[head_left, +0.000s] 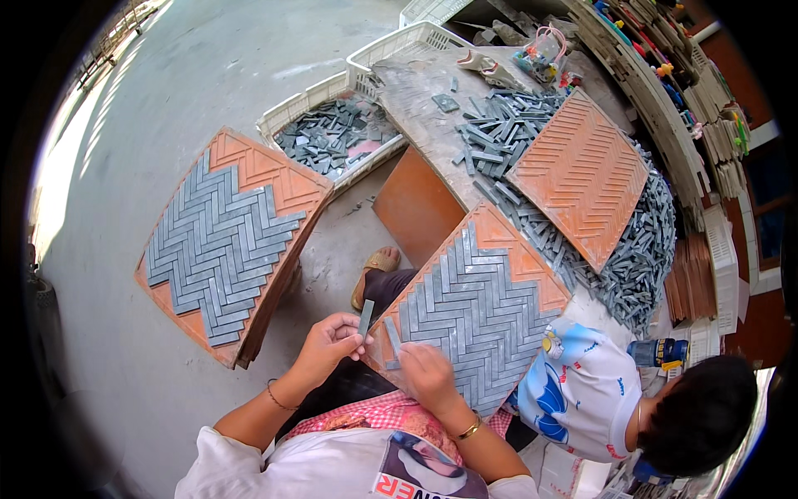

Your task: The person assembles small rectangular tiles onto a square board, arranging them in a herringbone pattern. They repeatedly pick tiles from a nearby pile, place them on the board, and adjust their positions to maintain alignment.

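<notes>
An orange mould board (pixel 532 259) lies tilted in front of me, mostly filled with grey tile strips in a herringbone pattern. My left hand (pixel 334 339), at the board's left corner, pinches a single grey tile strip (pixel 366 318) that points upward. Over the board's near left part, my right hand (pixel 427 374) has its fingers closed at the lower end of another grey tile strip (pixel 392 334). Bare orange grooves show along the board's upper right edge and by its left corner.
To the left stands a stack of boards (pixel 278 193), its top one largely filled. A wooden table (pixel 416 91) holds a heap of loose strips (pixel 640 266) and an unfilled orange board (pixel 582 175). Behind is a crate (pixel 274 125) of strips. Another person (pixel 582 391) sits close at right.
</notes>
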Tool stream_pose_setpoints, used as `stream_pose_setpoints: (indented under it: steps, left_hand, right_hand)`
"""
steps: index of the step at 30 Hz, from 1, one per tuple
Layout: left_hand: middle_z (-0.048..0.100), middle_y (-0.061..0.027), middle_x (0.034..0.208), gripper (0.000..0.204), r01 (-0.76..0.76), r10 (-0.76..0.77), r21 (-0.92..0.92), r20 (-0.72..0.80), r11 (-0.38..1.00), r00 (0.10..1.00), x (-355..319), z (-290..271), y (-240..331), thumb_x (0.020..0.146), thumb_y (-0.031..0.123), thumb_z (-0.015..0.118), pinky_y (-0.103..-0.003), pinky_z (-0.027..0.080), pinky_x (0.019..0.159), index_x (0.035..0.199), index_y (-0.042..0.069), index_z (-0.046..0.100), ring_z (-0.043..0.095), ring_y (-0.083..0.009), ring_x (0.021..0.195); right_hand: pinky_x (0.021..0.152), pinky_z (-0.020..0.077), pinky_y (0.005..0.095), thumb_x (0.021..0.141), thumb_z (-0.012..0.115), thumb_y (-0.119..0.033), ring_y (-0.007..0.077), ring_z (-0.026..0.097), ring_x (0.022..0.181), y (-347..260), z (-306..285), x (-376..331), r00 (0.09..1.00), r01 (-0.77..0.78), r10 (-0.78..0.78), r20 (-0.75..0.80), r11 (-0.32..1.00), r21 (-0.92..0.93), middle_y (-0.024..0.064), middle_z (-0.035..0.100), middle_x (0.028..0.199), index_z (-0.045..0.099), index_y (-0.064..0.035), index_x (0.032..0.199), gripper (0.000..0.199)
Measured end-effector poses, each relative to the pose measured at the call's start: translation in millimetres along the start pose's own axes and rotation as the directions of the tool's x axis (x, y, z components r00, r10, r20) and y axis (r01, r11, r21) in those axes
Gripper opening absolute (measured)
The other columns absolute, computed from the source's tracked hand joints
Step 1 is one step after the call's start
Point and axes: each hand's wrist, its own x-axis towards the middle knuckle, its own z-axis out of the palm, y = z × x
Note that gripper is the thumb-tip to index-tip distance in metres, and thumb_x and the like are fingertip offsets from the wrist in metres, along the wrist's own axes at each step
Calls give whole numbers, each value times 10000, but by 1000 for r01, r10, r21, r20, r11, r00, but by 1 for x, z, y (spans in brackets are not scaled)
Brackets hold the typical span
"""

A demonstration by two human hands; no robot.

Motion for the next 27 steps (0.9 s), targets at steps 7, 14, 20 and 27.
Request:
stream_pose_setpoints:
  steps: [7, 14, 20, 27]
  left_hand:
    - [630, -106, 886, 182, 21, -21, 1, 23, 1000, 1000, -1, -3, -5, 844, 11, 533, -226, 495, 636, 1021, -14, 498, 572, -99, 681]
    - [630, -105, 886, 188, 39, -40, 9, 22, 999, 999, -2, -1, -4, 843, 9, 531, -222, 494, 650, 1027, -14, 498, 576, -100, 692]
    - [627, -106, 896, 246, 43, -44, 29, 33, 999, 998, 0, -2, -5, 846, 10, 527, -225, 495, 658, 1085, -24, 482, 578, -102, 700]
    - [617, -132, 960, 428, 41, -41, -9, 32, 999, 999, -2, 0, -3, 850, -4, 518, -244, 502, 703, 1257, -29, 389, 593, -124, 758]
  right_hand:
    - [637, 452, 360, 693, 579, -45, 282, 545, 766, -13, -9, 11, 994, -79, 75, -77, 996, -42, 123, 539, 901, 528, -16, 808, 129]
    - [627, 437, 361, 725, 573, -64, 277, 538, 724, -5, -11, 17, 982, -126, 122, 144, 992, 15, 117, 505, 856, 531, -23, 875, 161]
    - [603, 465, 404, 762, 578, -35, 319, 557, 738, 3, -15, 51, 939, -290, 252, 234, 946, 143, 128, 496, 818, 520, -40, 984, 229]
    - [625, 473, 383, 724, 626, -34, 339, 565, 744, 12, 2, 50, 908, -378, 350, 231, 922, 86, 147, 512, 833, 560, -49, 1004, 288]
